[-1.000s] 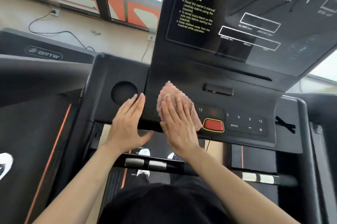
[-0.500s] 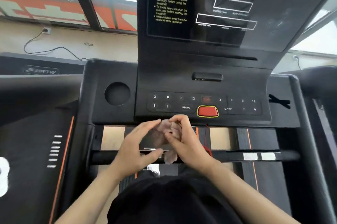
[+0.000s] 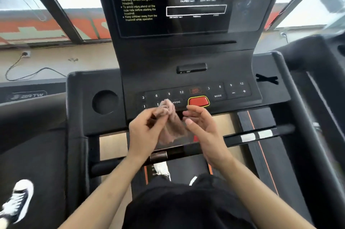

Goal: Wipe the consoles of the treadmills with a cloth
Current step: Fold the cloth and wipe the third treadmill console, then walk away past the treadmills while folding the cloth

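I had the small pink cloth [image 3: 169,122] pinched in the fingertips of my left hand [image 3: 147,129], so that hand was closed on it. The cloth hung down in a loose bunch in the air, just in front of the button row [image 3: 196,94] on the treadmill console [image 3: 186,57], and it was not touching the console. My right hand [image 3: 203,128] was open, with curled fingers, right beside the cloth and holding nothing. I think I was between wipes, fixing the cloth so it would sit flat. The picture was a bit blurry, so I could not tell how the cloth was folded. Next, I thought, the cloth needed to be spread out under a flat hand and pressed back onto the console. I would have to be careful near the red stop button [image 3: 198,101], because a hard push might press it.
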`<act>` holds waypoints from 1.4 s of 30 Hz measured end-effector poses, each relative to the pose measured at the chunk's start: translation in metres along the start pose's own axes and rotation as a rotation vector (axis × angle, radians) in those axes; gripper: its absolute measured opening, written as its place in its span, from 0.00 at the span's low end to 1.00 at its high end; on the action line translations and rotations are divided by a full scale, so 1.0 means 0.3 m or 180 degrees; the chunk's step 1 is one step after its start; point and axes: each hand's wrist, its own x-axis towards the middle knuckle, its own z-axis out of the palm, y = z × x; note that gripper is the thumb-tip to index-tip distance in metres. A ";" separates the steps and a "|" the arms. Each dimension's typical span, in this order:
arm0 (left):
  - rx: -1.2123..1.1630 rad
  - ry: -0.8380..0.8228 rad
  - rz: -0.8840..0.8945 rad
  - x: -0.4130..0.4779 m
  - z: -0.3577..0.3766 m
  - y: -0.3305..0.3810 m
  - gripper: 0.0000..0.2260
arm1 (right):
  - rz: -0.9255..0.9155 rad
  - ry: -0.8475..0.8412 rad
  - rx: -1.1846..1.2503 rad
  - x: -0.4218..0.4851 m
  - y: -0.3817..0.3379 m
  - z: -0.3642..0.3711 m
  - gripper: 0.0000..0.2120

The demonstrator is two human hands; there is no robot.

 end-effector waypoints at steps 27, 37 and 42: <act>0.0697 -0.2615 0.0016 -0.638 0.584 0.198 0.10 | -0.0751 0.0969 -0.1706 -0.789 0.363 -0.643 0.27; 0.0458 -0.3748 0.0034 -1.166 0.825 0.270 0.07 | -0.0430 0.2174 -0.0690 -1.457 0.563 -0.778 0.23; 0.0393 -0.4255 0.0190 -1.400 0.961 0.264 0.03 | 0.0146 0.3005 -0.0302 -1.812 0.706 -0.773 0.25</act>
